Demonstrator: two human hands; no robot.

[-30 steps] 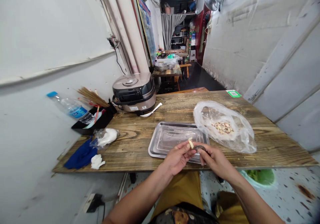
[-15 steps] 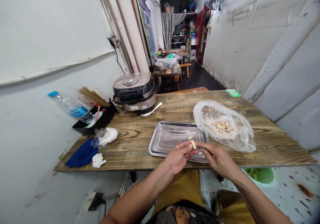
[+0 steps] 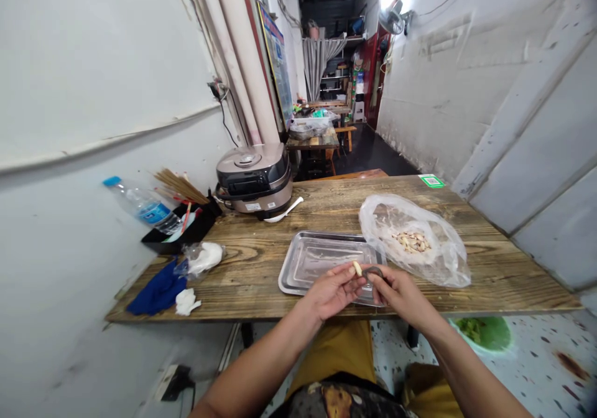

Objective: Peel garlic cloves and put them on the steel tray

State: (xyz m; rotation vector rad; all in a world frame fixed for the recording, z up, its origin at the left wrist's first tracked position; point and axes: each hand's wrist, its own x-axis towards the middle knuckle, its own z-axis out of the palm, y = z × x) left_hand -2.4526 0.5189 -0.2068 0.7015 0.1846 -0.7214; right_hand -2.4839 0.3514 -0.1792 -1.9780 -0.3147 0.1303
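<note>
My left hand point(image 3: 333, 290) pinches a pale garlic clove point(image 3: 357, 268) between thumb and fingers, just above the near edge of a shiny metal tray point(image 3: 308, 259). My right hand point(image 3: 396, 290) is closed right beside it on a small dark tool point(image 3: 372, 273) with a curved end, which touches the clove; what the tool is, I cannot make out. Both hands hover over the tray's front right corner. To the right lies a clear plastic bag point(image 3: 436, 256) with several garlic cloves point(image 3: 411, 241) inside.
A wooden table point(image 3: 489, 269) carries a rice cooker point(image 3: 254, 178) with a white spoon point(image 3: 289, 208) at the back, a black tray of skewers point(image 3: 184, 216), a water bottle point(image 3: 142, 203), a blue cloth point(image 3: 158, 290) and white wads point(image 3: 200, 257). A green bin point(image 3: 482, 331) stands on the floor, right.
The view has tilted slightly. My hands stay together at the tray's edge; the right hand's tool has come back against the clove.
</note>
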